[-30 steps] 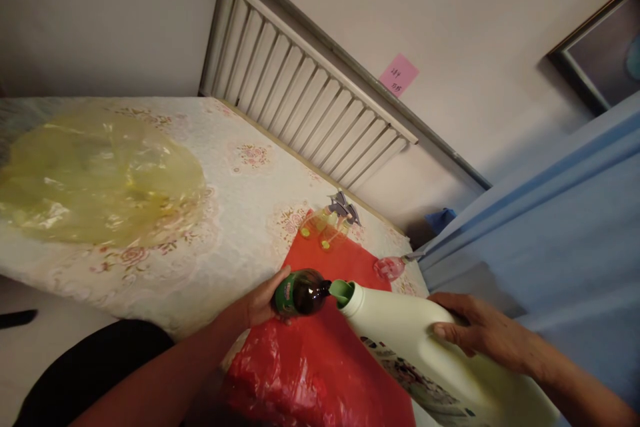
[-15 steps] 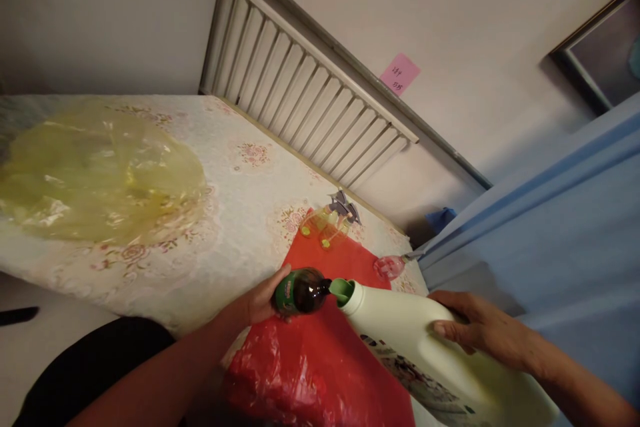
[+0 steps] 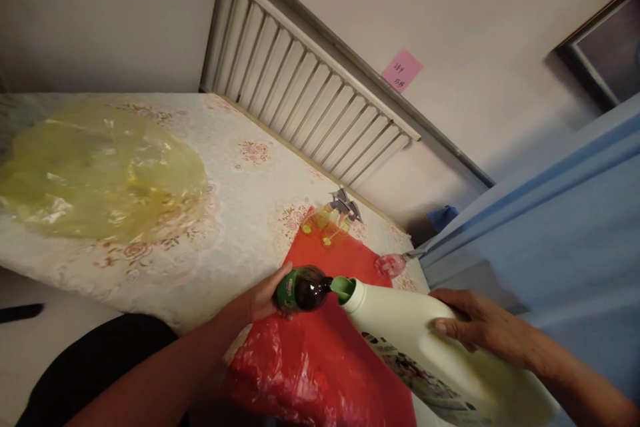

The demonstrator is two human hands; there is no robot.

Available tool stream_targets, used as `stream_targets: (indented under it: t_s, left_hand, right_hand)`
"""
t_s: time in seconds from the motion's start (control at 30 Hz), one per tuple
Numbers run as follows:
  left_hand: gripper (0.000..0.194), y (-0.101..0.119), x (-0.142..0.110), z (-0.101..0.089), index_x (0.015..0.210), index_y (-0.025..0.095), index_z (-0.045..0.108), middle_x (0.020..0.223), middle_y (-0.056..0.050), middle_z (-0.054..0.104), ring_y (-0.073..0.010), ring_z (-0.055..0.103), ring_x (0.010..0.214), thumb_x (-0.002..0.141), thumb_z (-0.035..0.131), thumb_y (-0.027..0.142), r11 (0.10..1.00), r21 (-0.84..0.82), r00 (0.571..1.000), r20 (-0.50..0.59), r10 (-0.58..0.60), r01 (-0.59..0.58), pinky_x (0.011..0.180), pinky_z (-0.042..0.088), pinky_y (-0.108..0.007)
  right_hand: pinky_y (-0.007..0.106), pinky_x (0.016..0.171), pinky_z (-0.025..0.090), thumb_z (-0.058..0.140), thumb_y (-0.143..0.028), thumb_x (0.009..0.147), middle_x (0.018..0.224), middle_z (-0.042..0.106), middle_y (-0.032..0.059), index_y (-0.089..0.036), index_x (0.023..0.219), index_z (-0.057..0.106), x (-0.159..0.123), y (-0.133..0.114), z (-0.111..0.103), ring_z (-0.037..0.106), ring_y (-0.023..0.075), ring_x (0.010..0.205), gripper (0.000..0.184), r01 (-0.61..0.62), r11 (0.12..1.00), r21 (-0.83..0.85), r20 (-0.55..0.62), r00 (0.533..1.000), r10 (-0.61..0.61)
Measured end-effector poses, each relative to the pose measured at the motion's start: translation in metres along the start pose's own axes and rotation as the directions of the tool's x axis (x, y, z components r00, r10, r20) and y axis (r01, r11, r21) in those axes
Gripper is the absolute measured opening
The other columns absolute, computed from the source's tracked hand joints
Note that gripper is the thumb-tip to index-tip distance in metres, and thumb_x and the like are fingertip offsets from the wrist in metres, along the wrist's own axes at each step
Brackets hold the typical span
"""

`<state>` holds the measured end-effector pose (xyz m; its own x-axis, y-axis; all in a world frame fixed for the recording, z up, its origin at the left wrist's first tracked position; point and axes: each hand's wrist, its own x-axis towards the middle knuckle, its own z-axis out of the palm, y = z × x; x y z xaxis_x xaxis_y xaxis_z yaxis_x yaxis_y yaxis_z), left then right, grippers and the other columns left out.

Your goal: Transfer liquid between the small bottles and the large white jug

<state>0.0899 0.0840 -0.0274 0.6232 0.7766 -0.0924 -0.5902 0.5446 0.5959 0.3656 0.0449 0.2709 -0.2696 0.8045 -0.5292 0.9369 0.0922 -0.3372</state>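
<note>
My left hand (image 3: 267, 295) is wrapped round a dark brown bottle (image 3: 311, 288) with a green label, tilted so its neck points right. The bottle's mouth meets the green spout (image 3: 342, 288) of a large pale green jug (image 3: 400, 320). My right hand (image 3: 480, 330) grips the jug by its handle, which the fingers partly hide; the jug lies tipped toward the bottle. I cannot make out any liquid passing between them. Below both is a red plastic sheet or bag (image 3: 320, 373), crumpled and shiny at its near end.
Two clear spray bottles with grey heads (image 3: 334, 217) lie at the red sheet's far end. A pink-tinted spray bottle (image 3: 391, 265) is beside its right edge. A yellow plastic bag (image 3: 105, 173) covers the left of the flowered tablecloth (image 3: 225, 213). A radiator (image 3: 305, 80) and blue curtain (image 3: 555, 247) border the table.
Both hands keep their holds, with the bottle and jug mouths together throughout. Only a slight shift of the camera view shows.
</note>
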Motion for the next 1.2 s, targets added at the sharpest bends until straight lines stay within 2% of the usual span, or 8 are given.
stream_targets:
  t_s: [0.33, 0.57, 0.87, 1.03, 1.2]
  left_hand:
    - [0.064, 0.0003, 0.0004, -0.0004, 0.124, 0.014, 0.061, 0.084, -0.007, 0.075, -0.0132, 0.055, 0.05, 0.091, 0.032, 0.061, 1.0, -0.01, 0.999, 0.042, 0.006, -0.006, 0.04, 0.034, -0.022]
    - [0.065, -0.0015, 0.0012, -0.0035, 0.123, 0.013, 0.062, 0.086, -0.008, 0.074, -0.0161, 0.059, 0.058, 0.09, 0.033, 0.062, 1.0, -0.01, 1.0, 0.008, -0.005, 0.005, 0.043, 0.037, -0.023]
    - [0.065, -0.0017, 0.0014, -0.0035, 0.122, 0.014, 0.062, 0.085, -0.008, 0.074, -0.0156, 0.058, 0.056, 0.089, 0.034, 0.062, 1.0, -0.003, 1.0, 0.017, 0.002, -0.002, 0.042, 0.035, -0.023]
    - [0.064, -0.001, 0.0013, -0.0027, 0.123, 0.016, 0.062, 0.082, -0.007, 0.074, -0.0128, 0.052, 0.049, 0.09, 0.033, 0.062, 1.0, -0.005, 0.999, 0.049, 0.023, -0.023, 0.04, 0.033, -0.023]
    - [0.066, -0.0024, 0.0022, -0.005, 0.124, 0.017, 0.062, 0.085, -0.007, 0.074, -0.0138, 0.054, 0.051, 0.088, 0.035, 0.064, 1.0, -0.002, 0.999, 0.044, 0.008, -0.008, 0.04, 0.035, -0.023]
  right_hand:
    - [0.024, 0.052, 0.041, 0.057, -0.06, 0.08, 0.081, 0.062, 0.0042, -0.017, 0.093, 0.064, 0.0, 0.0019, 0.0002, 0.056, 0.0168, 0.068, 0.045, -0.016, 0.999, -0.029, -0.008, 1.0, 0.016]
    - [0.023, 0.051, 0.039, 0.058, -0.057, 0.081, 0.079, 0.061, 0.0034, -0.018, 0.092, 0.063, -0.0013, 0.0006, -0.0001, 0.054, 0.0157, 0.066, 0.042, 0.0, 1.0, -0.019, -0.005, 1.0, 0.0]
    - [0.024, 0.051, 0.039, 0.059, -0.057, 0.081, 0.079, 0.06, 0.0033, -0.017, 0.095, 0.065, 0.0, 0.0, -0.0003, 0.052, 0.0149, 0.065, 0.043, -0.009, 1.0, -0.022, -0.003, 1.0, 0.009]
    - [0.023, 0.051, 0.039, 0.057, -0.057, 0.082, 0.078, 0.06, 0.003, -0.017, 0.092, 0.063, -0.0007, -0.001, -0.0006, 0.052, 0.0146, 0.065, 0.042, 0.001, 1.0, -0.031, -0.002, 1.0, -0.001]
    - [0.023, 0.051, 0.039, 0.058, -0.06, 0.08, 0.077, 0.059, 0.0022, -0.018, 0.09, 0.063, 0.0003, 0.0015, -0.0006, 0.053, 0.015, 0.066, 0.044, -0.008, 1.0, -0.028, 0.0, 1.0, 0.008]
